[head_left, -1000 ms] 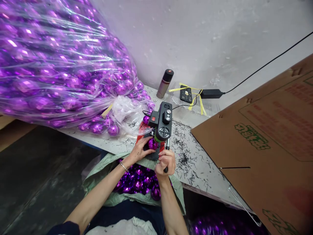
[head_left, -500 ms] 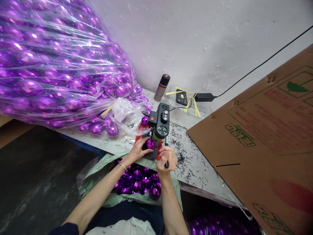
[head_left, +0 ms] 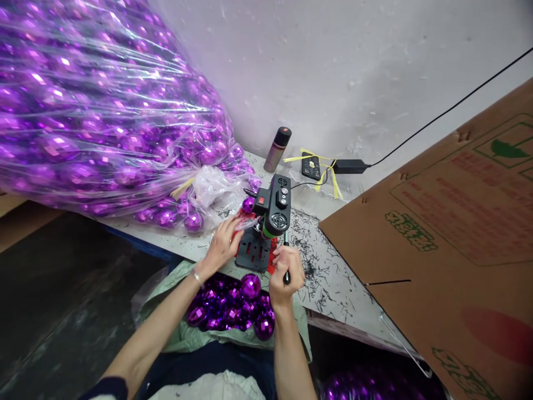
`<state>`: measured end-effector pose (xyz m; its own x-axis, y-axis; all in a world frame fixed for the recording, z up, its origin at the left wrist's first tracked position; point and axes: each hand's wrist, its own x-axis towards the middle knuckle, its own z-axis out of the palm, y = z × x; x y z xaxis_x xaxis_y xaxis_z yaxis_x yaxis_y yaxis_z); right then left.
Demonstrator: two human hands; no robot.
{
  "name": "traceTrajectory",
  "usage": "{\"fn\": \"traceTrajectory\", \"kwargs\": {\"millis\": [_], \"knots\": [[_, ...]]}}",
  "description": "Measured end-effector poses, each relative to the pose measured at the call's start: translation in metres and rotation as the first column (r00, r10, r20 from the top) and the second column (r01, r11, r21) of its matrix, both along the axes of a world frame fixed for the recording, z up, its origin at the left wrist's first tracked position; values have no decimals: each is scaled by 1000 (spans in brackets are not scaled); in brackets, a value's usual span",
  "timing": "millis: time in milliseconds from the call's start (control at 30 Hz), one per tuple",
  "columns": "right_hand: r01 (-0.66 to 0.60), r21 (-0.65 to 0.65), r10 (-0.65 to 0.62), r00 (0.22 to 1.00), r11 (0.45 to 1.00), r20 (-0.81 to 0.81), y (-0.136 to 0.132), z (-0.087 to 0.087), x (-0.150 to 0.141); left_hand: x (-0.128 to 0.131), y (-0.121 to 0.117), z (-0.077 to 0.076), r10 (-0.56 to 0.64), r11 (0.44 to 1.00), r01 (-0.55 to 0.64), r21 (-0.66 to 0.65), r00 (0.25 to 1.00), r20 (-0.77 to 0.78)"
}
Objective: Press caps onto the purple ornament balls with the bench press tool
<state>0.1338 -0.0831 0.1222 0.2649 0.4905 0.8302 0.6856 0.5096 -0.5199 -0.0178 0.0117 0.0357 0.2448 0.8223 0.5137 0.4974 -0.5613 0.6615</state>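
Note:
A small black bench drill press with a red switch stands on the table. My right hand is wrapped round its feed lever at the right side. My left hand holds nothing, its fingers stretched out and apart, at the left of the slotted black base plate beside the clear plastic film. A faceted purple bauble is over the front edge of the plate, above other purple baubles in the open green sack at my lap. Whether it touches them I cannot tell.
A huge clear bag of purple baubles fills the left. Behind the press are a dark-capped bottle, a phone and a black power adapter with a cable. A large cardboard box stands right. Dark shavings litter the table.
My left hand has let go of the bauble under the press and moved left. That bauble is now lower, over the sack. My right hand stays on the lever.

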Motion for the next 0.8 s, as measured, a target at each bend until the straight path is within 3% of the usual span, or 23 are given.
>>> {"fn": "traceTrajectory", "kwargs": {"millis": [67,167,300,433,600,700,800], "knots": [[-4,5,4,1000,1000,-10,0,-1,0,11,44,14,68,996,-70,-53,997,-42],[-6,1,6,1000,1000,-11,0,-2,0,33,96,26,31,966,-79,-246,981,-192],[2,-6,-2,1000,1000,11,-1,-6,1,47,117,24,-27,939,-52,-339,974,-225],[-3,8,2,1000,1000,28,-1,-6,2,23,101,19,12,936,-33,-350,998,-61],[-12,-9,12,1000,1000,-4,0,0,1,-22,41,20,-10,879,168,-445,942,335],[-15,-12,15,999,1000,-34,1,5,1,-25,0,18,-4,825,261,-501,889,458],[-17,-22,16,999,1000,-38,1,11,2,-12,-26,9,25,775,326,-542,841,541]]}}
